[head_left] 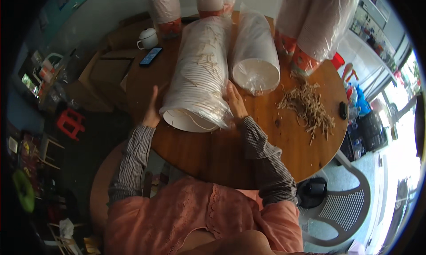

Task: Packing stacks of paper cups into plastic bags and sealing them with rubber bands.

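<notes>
A long stack of white paper bowls in a clear plastic sleeve (199,73) lies on its side on the round wooden table (213,153). My left hand (152,110) presses flat against the stack's left side near its open end. My right hand (234,100) rests against its right side, fingers spread on the plastic. A second wrapped stack of white bowls (255,51) lies just to the right of it. A loose pile of tan rubber bands (308,106) sits on the table further right.
More wrapped stacks of cups with orange print (310,28) stand at the back. A phone (151,56) and a white teapot (147,38) lie at the back left, a small black object (343,110) at the right edge. A plastic chair (350,201) stands at the right.
</notes>
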Action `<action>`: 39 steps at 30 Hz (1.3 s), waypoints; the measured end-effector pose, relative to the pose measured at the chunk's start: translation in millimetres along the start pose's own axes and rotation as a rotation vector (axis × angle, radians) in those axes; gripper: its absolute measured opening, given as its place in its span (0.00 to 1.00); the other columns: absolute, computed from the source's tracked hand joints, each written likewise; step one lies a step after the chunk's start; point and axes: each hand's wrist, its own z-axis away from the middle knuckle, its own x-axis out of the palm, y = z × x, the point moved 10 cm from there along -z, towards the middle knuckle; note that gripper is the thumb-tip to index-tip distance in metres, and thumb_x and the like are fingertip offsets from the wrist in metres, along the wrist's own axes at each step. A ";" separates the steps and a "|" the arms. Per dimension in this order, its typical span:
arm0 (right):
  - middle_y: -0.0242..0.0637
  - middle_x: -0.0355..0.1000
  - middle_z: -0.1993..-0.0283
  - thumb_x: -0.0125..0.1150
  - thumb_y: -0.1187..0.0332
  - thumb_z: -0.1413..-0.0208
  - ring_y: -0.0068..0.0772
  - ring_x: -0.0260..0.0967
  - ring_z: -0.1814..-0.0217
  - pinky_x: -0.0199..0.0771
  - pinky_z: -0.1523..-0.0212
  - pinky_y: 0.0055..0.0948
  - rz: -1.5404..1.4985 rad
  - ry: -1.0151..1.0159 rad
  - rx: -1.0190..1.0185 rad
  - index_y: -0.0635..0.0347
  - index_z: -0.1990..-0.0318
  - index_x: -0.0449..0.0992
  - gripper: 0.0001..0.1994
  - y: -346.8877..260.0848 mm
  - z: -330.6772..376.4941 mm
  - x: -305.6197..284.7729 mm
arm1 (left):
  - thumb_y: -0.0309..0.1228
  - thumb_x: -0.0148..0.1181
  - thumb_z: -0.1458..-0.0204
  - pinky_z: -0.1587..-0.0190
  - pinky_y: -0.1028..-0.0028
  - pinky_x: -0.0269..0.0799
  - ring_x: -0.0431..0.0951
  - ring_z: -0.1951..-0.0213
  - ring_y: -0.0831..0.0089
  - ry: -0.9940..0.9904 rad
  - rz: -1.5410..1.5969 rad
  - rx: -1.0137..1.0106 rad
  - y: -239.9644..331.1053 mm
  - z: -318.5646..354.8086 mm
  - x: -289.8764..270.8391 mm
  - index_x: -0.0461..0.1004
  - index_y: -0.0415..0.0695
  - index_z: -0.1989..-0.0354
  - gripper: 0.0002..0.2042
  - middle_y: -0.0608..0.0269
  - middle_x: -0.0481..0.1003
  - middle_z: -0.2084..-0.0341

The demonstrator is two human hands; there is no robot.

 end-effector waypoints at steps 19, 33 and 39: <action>0.42 0.68 0.80 0.63 0.67 0.49 0.41 0.70 0.78 0.71 0.74 0.33 0.600 0.219 -0.257 0.60 0.64 0.71 0.09 -16.4 114.6 -10.0 | 0.39 0.60 0.46 0.58 0.78 0.62 0.65 0.62 0.79 0.317 -0.330 0.485 -29.4 59.3 -37.1 0.67 0.40 0.53 0.18 0.71 0.64 0.67; 0.49 0.73 0.71 0.59 0.69 0.54 0.49 0.72 0.72 0.73 0.71 0.39 0.969 -0.136 -0.804 0.63 0.53 0.71 0.18 -26.5 193.8 94.2 | 0.25 0.58 0.46 0.52 0.75 0.67 0.73 0.55 0.72 0.333 -0.542 0.716 -21.8 77.7 -43.6 0.61 0.37 0.42 0.23 0.59 0.72 0.57; 0.39 0.72 0.72 0.60 0.70 0.56 0.42 0.71 0.74 0.72 0.72 0.33 1.155 -0.313 -1.031 0.63 0.53 0.71 0.20 -30.2 224.5 128.7 | 0.28 0.61 0.48 0.51 0.72 0.67 0.72 0.55 0.69 0.343 -0.670 0.917 -13.4 78.7 -30.7 0.63 0.40 0.43 0.24 0.57 0.72 0.57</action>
